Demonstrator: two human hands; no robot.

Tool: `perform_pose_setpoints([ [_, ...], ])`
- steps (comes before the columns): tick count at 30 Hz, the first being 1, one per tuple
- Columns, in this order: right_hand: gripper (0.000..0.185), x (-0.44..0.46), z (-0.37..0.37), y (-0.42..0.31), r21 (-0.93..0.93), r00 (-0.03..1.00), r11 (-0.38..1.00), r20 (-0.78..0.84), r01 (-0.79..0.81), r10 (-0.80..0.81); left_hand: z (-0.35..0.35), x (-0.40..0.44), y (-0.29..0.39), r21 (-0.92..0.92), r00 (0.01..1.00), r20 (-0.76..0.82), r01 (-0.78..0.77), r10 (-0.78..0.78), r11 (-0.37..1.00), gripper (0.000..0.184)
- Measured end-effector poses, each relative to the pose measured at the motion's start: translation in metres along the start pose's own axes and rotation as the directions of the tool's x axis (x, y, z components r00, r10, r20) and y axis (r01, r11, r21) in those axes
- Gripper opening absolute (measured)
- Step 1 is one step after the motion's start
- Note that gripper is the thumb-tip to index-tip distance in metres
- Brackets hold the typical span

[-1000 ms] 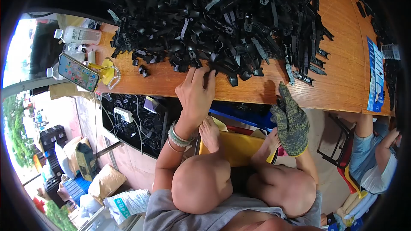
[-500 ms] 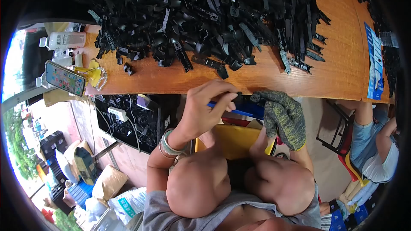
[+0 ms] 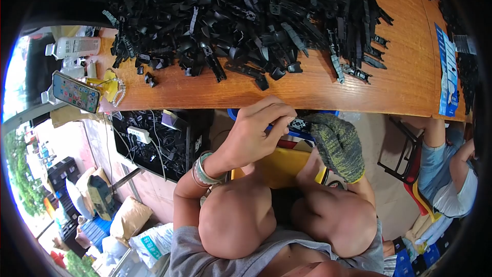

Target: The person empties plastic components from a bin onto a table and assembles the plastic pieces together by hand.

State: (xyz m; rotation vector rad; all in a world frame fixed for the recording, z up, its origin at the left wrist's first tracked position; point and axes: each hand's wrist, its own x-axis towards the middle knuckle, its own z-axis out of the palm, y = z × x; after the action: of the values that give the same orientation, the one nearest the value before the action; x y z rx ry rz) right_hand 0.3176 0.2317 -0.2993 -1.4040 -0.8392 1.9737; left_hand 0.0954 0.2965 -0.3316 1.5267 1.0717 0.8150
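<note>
My bare left hand (image 3: 261,128), with bracelets on its wrist, is closed in a pinch at the end of a small black plastic part (image 3: 299,123). My right hand (image 3: 338,146), in a dark green and yellow knitted glove, is closed around the other side of that part and hides much of it. Both hands are near each other, just in front of the wooden table (image 3: 215,95), above a blue container (image 3: 233,114). A large heap of black plastic parts (image 3: 230,20) lies on the table beyond them.
At the left stand a phone (image 3: 76,91) on a yellow holder and a bottle (image 3: 77,47). A bin of black parts (image 3: 154,143) with cables and a white power strip is below. A blue leaflet (image 3: 447,72) lies at right; a seated person (image 3: 446,174) is beyond.
My left hand has come from the heap's front edge back toward my gloved right hand. The right hand has closed, and a black part is now between them.
</note>
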Motion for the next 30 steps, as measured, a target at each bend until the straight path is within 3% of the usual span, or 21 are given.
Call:
perform_pose_setpoints([
  [3,0.032,-0.022,0.010,-0.010,-0.296,0.991,0.945,0.055,0.136,-0.126,0.004,0.001,-0.003,0.043,0.998,0.011,-0.058,0.057,0.997,0.009],
  [6,0.028,-0.022,0.023,-0.029,-0.556,0.964,0.787,0.149,0.267,-0.222,0.007,0.000,-0.003,0.045,0.999,-0.011,-0.048,0.049,0.998,0.009],
  [10,0.023,-0.032,0.038,-0.049,-0.790,0.905,0.451,0.309,0.415,-0.292,0.012,0.000,-0.002,0.034,0.999,-0.049,-0.022,0.023,0.999,0.009],
  [14,0.018,-0.027,0.054,-0.075,-0.863,0.833,0.032,0.477,0.505,-0.279,0.012,-0.001,0.000,0.017,0.999,-0.048,-0.003,0.004,1.000,0.009],
  [17,0.018,-0.030,0.051,-0.066,-0.861,0.825,0.030,0.475,0.507,-0.307,0.008,0.001,0.006,-0.047,0.994,-0.009,0.110,-0.111,0.993,0.009],
  [21,0.018,-0.033,0.047,-0.054,-0.858,0.806,0.026,0.470,0.513,-0.361,0.007,-0.002,0.006,-0.140,0.996,0.014,0.093,-0.092,0.986,0.008],
  [24,0.018,-0.034,0.047,-0.047,-0.857,0.794,0.024,0.466,0.515,-0.390,0.006,-0.002,0.008,-0.061,0.998,-0.021,0.064,-0.065,0.996,0.009],
  [26,0.018,-0.033,0.049,-0.047,-0.862,0.800,0.028,0.457,0.506,-0.390,0.000,-0.005,0.007,0.030,0.982,-0.182,0.057,-0.051,0.998,0.009],
  [30,0.019,-0.031,0.053,-0.047,-0.867,0.807,0.029,0.449,0.497,-0.384,0.007,-0.003,0.014,-0.087,0.996,-0.060,0.060,-0.066,0.994,0.008],
])
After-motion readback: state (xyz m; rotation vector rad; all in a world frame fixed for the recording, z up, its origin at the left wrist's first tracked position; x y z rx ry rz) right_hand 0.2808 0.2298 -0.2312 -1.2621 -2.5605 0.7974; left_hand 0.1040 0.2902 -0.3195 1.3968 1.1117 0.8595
